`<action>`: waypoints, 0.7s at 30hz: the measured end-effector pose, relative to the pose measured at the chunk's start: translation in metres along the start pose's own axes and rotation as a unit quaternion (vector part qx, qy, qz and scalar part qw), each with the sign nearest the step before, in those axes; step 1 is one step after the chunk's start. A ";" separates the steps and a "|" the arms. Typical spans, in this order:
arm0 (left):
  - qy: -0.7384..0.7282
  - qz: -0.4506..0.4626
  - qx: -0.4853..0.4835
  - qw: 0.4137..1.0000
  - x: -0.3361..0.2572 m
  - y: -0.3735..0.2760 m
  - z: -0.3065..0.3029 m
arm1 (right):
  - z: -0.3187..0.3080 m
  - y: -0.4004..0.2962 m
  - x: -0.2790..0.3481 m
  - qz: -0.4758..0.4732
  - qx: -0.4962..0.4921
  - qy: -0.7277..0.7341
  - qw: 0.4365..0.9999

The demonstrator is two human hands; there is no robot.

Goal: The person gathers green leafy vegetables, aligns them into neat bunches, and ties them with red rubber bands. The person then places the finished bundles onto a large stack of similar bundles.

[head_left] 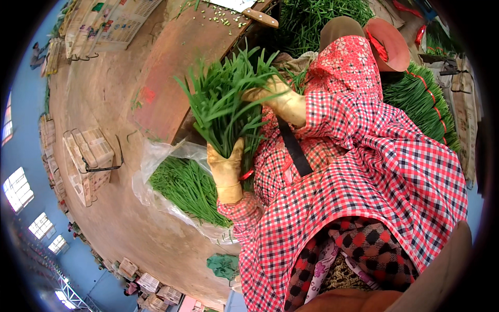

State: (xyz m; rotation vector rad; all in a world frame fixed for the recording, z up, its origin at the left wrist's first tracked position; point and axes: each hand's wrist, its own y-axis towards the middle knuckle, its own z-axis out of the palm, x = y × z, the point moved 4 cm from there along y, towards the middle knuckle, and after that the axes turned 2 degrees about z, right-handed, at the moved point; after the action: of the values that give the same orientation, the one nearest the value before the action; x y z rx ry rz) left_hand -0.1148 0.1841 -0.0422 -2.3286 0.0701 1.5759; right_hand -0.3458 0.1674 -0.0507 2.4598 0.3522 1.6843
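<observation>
My gloved left hand grips the lower part of a bunch of long, flat green leaves, probably garlic chives, whose tips fan out upward. Beside the leaf tips is my gloved right hand, its fingers in among the leaves. Leaves cover part of those fingers, so their grip is unclear. Near my left wrist shows a bit of red band. A clear plastic bag lies open left of that wrist, with cut green leaves inside. Both gloves are pale yellow and stained.
A brown board bears scattered stem cuttings and a wooden-handled knife. Loose leaves are heaped beyond it. Red-tied leaf bundles lie at right. Plastic crates stand on the bare floor, left.
</observation>
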 end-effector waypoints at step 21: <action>0.056 -0.004 0.005 0.998 0.038 0.008 -0.018 | -0.111 0.005 0.008 0.198 -0.241 -0.007 0.950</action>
State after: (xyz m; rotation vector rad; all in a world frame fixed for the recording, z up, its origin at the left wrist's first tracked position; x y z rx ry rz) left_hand -0.0859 0.1767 -0.0729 -2.4056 0.0948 1.4359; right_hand -0.4459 0.1628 -0.0015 2.2567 -0.5339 1.6292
